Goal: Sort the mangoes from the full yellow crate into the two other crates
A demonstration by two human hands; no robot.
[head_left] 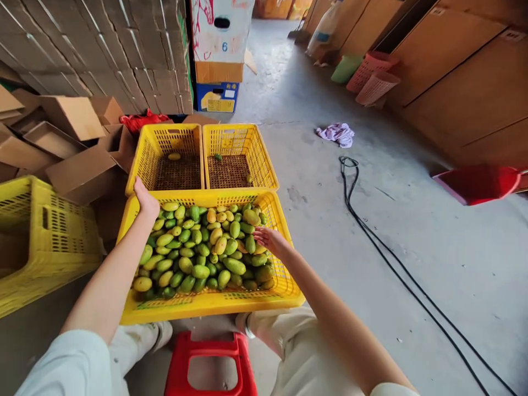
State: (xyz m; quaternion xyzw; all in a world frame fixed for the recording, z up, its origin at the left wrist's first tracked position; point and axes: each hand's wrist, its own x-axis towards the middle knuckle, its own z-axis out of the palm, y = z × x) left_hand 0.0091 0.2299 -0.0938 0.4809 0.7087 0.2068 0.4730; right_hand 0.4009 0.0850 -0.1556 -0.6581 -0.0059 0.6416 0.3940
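A yellow plastic crate (214,309) in front of me holds many small oval fruits (200,271), green and yellow, that look like mangoes. My left hand (147,202) rests on the crate's left rim near its far corner, and seems to grip it; most of its fingers are hidden. Inside the right part of the crate, my right hand (272,241) has its fingers stretched out flat, touching fruits at the edge of the pile. No fruit is seen held in it.
Two yellow crates, a left one (203,159) and a right one (267,159), stand behind, with a few fruits inside. Another yellow crate (68,231) and cardboard boxes (84,170) are at left. A red stool (243,363), black cable (373,235), cloth (337,133) and red dustpan (480,186) lie around.
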